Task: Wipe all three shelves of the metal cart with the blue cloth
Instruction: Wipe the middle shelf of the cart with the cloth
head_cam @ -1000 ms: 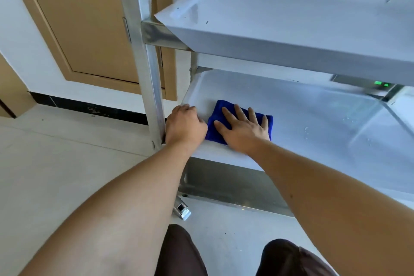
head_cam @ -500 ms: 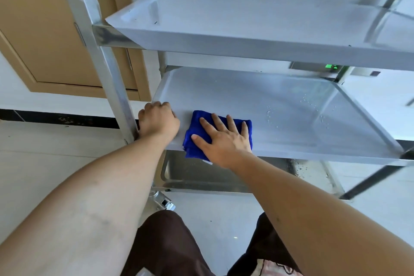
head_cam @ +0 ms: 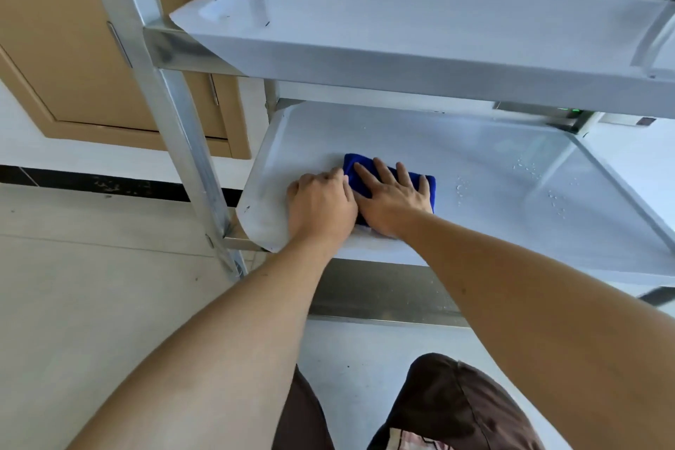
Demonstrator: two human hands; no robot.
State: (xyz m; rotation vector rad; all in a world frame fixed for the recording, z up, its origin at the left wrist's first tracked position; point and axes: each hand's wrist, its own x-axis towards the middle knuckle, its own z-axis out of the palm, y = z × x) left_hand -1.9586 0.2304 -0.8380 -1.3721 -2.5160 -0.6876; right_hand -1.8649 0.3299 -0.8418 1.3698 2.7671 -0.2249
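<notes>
Pressing flat with fingers spread, the right hand (head_cam: 392, 199) holds the blue cloth (head_cam: 425, 182) down on the middle shelf (head_cam: 511, 201) of the metal cart (head_cam: 401, 36), near its front left corner. The palm is open on the cloth rather than gripping it. The left hand (head_cam: 321, 206) rests just beside it, touching the right hand, fingers loosely curled on the bare shelf and holding nothing. Water droplets (head_cam: 526, 168) sit further right on the same shelf. The top shelf (head_cam: 365, 11) overhangs above.
</notes>
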